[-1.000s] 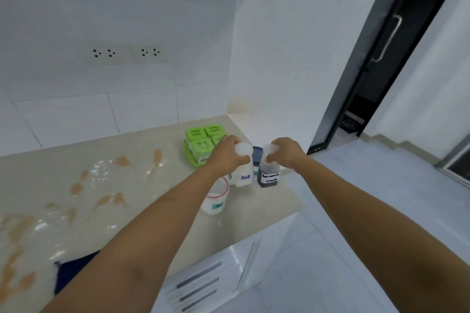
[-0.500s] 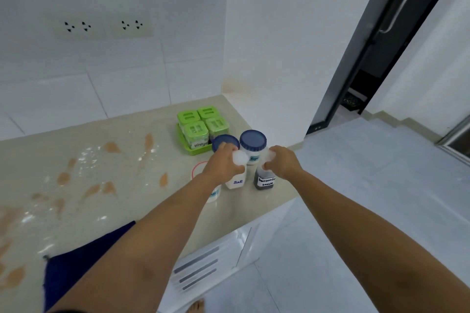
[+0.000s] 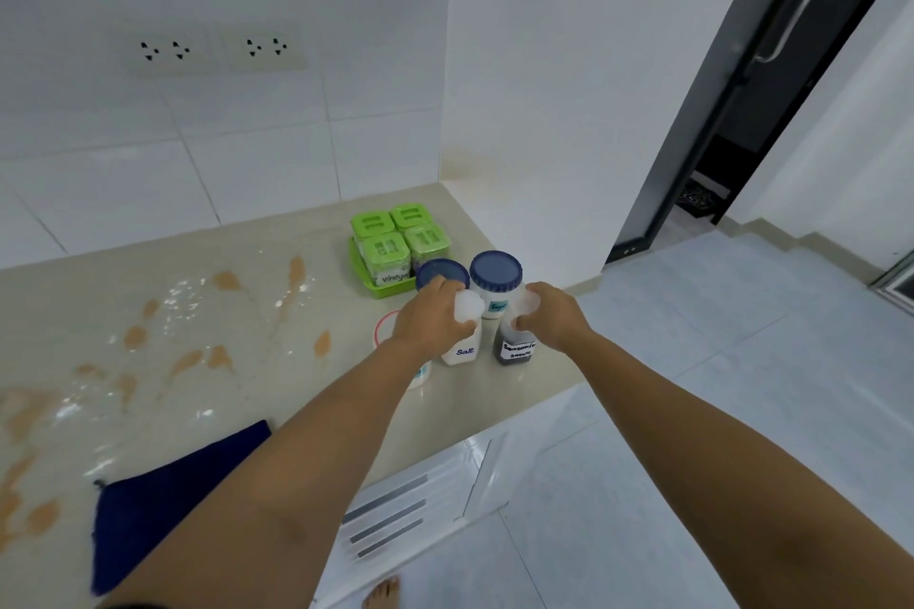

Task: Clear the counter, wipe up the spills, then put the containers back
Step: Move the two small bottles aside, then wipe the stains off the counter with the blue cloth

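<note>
The left hand [image 3: 433,317] is closed over the white cap of the salt bottle [image 3: 462,345], and the right hand [image 3: 551,314] is closed over the cap of the seasoning sauce bottle [image 3: 515,349]. Both bottles stand upright, side by side, near the worktop [image 3: 257,361] edge. Just behind the salt bottle stand two blue-lidded jars [image 3: 495,279], and behind those a green tray of vinegar containers [image 3: 395,247]. Well left of the salt bottle lie brown spills [image 3: 198,351] and a dark blue cloth [image 3: 163,495].
</note>
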The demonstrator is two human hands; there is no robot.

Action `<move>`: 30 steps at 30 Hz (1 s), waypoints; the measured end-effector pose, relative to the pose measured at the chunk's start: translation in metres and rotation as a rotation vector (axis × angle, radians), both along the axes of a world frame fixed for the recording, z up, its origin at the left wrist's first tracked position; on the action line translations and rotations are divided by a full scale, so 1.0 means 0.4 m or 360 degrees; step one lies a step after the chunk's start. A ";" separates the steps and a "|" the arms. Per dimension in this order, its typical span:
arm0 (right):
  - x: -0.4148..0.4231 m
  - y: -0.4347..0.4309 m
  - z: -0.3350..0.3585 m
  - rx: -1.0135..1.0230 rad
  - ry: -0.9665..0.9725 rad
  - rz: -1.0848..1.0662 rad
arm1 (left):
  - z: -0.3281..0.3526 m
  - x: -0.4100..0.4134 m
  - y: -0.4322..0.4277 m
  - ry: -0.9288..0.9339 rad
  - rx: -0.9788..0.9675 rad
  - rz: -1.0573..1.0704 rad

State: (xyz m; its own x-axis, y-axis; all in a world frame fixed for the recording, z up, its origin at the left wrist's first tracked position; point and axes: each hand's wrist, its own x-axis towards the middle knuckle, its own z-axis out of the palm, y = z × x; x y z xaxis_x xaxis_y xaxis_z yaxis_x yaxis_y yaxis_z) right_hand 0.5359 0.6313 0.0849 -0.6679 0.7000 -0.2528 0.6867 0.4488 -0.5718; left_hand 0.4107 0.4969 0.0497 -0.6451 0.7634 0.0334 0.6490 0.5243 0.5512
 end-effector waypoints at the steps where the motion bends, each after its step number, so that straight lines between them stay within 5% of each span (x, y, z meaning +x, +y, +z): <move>1: 0.006 -0.005 0.003 -0.0011 -0.0010 0.0009 | -0.001 0.003 -0.004 0.0021 0.0007 0.0002; 5: 0.025 -0.028 0.020 0.0077 -0.0026 0.0100 | -0.006 0.019 -0.041 0.0112 0.0066 0.0043; 10: -0.008 -0.070 0.013 0.0595 -0.0029 0.0249 | -0.028 0.019 -0.164 0.0310 0.0119 0.0221; 16: -0.151 -0.248 -0.013 0.1076 0.0398 0.0612 | -0.106 0.009 -0.451 0.0352 0.0021 0.0621; 24: -0.273 -0.664 -0.136 0.0785 0.0253 0.1589 | -0.237 0.065 -0.899 0.0158 -0.0231 0.1296; 30: -0.287 -0.863 -0.273 0.0684 -0.0212 0.2208 | -0.328 0.122 -1.104 0.0137 -0.0445 0.1217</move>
State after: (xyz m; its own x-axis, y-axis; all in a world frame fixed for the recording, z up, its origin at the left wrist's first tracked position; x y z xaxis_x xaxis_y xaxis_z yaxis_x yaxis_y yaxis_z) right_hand 0.4210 0.2860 -0.0244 -0.8448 -0.4380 -0.3075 -0.3953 0.8980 -0.1932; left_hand 0.4596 0.0554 -0.0817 -0.9947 0.1011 -0.0201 0.0905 0.9499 0.2990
